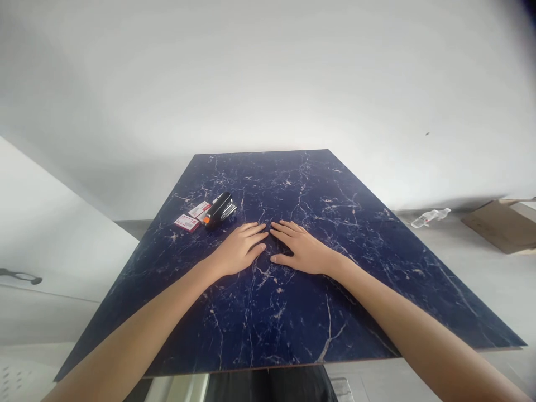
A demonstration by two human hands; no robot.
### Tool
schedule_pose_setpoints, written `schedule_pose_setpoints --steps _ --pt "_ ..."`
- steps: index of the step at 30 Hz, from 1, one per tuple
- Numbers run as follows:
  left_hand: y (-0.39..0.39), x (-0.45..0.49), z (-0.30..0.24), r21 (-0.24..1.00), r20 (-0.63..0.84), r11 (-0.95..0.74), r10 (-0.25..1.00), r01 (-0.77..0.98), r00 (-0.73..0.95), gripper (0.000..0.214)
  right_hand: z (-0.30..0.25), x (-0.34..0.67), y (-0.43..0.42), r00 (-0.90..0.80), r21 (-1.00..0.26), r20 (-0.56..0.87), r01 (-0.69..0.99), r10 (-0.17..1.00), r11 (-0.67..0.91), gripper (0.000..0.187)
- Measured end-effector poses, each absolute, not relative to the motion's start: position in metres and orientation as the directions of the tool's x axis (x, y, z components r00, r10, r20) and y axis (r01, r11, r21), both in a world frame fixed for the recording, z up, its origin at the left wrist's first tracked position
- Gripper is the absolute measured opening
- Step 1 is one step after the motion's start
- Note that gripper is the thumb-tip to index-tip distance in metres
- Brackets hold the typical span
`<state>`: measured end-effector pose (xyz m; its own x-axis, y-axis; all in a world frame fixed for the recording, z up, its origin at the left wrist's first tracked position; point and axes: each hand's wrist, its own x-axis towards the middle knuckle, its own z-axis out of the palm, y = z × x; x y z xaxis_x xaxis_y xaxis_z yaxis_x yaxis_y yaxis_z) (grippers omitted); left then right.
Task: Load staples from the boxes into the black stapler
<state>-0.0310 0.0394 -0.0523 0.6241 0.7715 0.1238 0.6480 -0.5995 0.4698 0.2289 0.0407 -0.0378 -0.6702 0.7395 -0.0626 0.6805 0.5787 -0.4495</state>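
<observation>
My left hand and my right hand lie flat, palms down, side by side near the middle of a dark blue marbled tabletop. The fingers of both are stretched out and hold nothing; their fingertips nearly meet. A black stapler with an orange end lies just beyond my left hand, to its upper left. Beside it sit two small red-and-white boxes, one further left and one behind the stapler.
A white wall stands behind the table. On the grey floor to the right lie a clear plastic bottle and a flattened cardboard box. A white cabinet with a dark handle is at the left.
</observation>
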Motion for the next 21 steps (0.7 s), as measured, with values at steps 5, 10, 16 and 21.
schedule_pose_setpoints --steps 5,10,16,21 --pt "0.0395 -0.0314 -0.0534 0.468 0.137 -0.606 0.769 0.643 0.625 0.048 -0.0379 0.2285 0.0401 -0.674 -0.447 -0.065 0.679 0.736 0.583 0.087" --pt "0.04 -0.031 -0.0542 0.467 0.133 -0.607 0.767 0.643 0.628 0.049 -0.032 0.2265 0.0379 -0.666 -0.42 -0.085 0.698 0.741 0.58 0.089" --pt "0.0402 -0.0287 -0.0519 0.456 0.088 -0.591 0.774 0.665 0.627 0.052 -0.031 0.2279 0.0383 -0.67 -0.429 -0.065 0.687 0.739 0.586 0.089" --pt "0.0409 -0.0286 -0.0539 0.443 0.084 -0.591 0.776 0.674 0.625 0.054 -0.0348 0.2287 0.0388 -0.68 -0.419 -0.055 0.68 0.731 0.601 0.088"
